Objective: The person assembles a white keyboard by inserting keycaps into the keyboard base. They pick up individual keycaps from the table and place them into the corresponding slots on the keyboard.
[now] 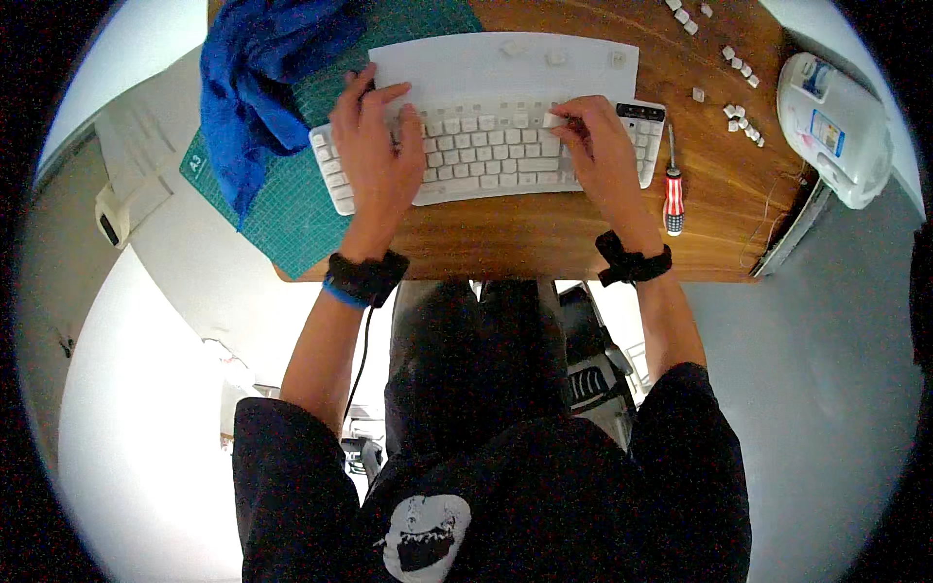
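A white keyboard (491, 155) lies across the desk in front of me, its top row partly without caps. My left hand (377, 146) rests over its left part with fingers spread, the fingertips reaching onto a white sheet (437, 73) behind it. Something dark shows by the left fingertips, too small to name. My right hand (598, 141) is over the right part, thumb and index finger pinching a white keycap (553, 120) at the upper row. A few pale keycaps (555, 58) lie on the sheet.
Several loose keycaps (743, 124) sit in groups at the far right of the wooden desk. A screwdriver (673, 202) with a red and white handle lies right of the keyboard. At the right edge stands a white plastic container (826, 126). A blue cloth (253, 97) covers part of a green cutting mat (282, 214).
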A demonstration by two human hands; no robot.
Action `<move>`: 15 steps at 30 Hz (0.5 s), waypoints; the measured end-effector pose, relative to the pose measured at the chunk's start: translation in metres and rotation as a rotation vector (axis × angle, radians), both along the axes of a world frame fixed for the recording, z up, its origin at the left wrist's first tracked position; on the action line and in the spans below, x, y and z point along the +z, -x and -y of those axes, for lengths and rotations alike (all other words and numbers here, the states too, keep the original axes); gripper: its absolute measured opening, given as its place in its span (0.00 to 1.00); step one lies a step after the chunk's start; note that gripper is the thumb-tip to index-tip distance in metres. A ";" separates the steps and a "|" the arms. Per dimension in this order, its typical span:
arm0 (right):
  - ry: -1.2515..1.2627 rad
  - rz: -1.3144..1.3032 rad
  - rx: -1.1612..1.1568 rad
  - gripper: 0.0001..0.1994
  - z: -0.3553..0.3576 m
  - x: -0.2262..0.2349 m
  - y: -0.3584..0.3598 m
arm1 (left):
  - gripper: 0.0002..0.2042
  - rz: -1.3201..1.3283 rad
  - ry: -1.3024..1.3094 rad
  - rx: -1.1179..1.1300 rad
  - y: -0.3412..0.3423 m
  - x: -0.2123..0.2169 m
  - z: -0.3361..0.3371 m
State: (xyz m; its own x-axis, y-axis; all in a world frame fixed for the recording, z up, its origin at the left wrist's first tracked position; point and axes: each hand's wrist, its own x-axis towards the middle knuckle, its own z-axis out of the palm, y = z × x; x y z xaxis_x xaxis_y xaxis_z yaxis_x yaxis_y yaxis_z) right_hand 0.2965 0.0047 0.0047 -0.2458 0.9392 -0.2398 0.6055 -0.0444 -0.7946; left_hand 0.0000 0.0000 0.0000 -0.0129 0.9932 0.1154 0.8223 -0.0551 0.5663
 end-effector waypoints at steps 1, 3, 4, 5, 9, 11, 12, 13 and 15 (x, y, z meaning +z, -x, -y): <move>-0.021 -0.039 -0.024 0.13 0.003 0.004 0.002 | 0.14 0.002 -0.003 -0.029 0.005 0.013 -0.004; -0.061 -0.077 -0.037 0.13 -0.001 -0.004 -0.016 | 0.14 0.078 0.039 -0.088 -0.016 0.010 -0.012; -0.062 -0.100 -0.061 0.13 0.001 -0.005 -0.015 | 0.15 0.127 0.104 -0.153 -0.021 0.014 -0.017; -0.063 -0.122 -0.085 0.13 0.003 -0.008 -0.015 | 0.15 0.177 0.170 -0.216 -0.027 0.014 -0.019; 0.188 -0.365 -0.247 0.11 0.008 -0.004 -0.016 | 0.26 0.002 0.204 -0.452 -0.061 0.018 -0.029; 0.204 -0.518 -0.294 0.11 0.002 0.001 -0.014 | 0.29 -0.075 0.216 -0.492 -0.069 0.022 -0.032; 0.211 -0.600 -0.316 0.12 0.000 0.001 -0.013 | 0.29 -0.089 0.260 -0.515 -0.068 0.022 -0.036; 0.224 -0.655 -0.323 0.12 0.000 0.000 -0.016 | 0.28 -0.104 0.304 -0.538 -0.067 0.022 -0.039; 0.251 -0.766 -0.338 0.13 0.003 -0.004 -0.021 | 0.27 -0.113 0.358 -0.624 -0.066 0.017 -0.044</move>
State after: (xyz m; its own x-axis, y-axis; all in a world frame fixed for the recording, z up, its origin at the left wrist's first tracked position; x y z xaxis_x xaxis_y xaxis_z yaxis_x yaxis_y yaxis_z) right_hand 0.3173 0.0017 0.0002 -0.1418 0.9325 -0.3322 -0.1680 -0.3534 -0.9203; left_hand 0.0660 0.0441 0.0166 0.5607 0.7892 -0.2506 0.7530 -0.3601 0.5507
